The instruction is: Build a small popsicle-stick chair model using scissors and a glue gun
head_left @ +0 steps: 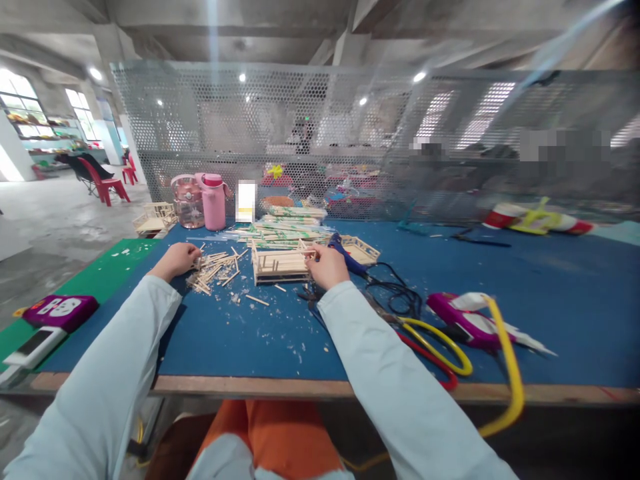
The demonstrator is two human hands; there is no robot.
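My left hand is at the left edge of a pile of short wooden sticks, fingers pinched together. Whether a stick is between those fingertips is too small to make out. A small rectangular frame built of wooden sticks, with low railings, stands on the blue table mat. Closed on its right end is my right hand, which hides that corner. Just behind the right hand lies a dark blue glue gun, in front of a second stick frame.
Bundled sticks in plastic wrappers lie behind the frame. A pink bottle stands at back left. Scissors with yellow and red handles, a black cable and a purple-and-white tool lie to the right. A purple device sits far left.
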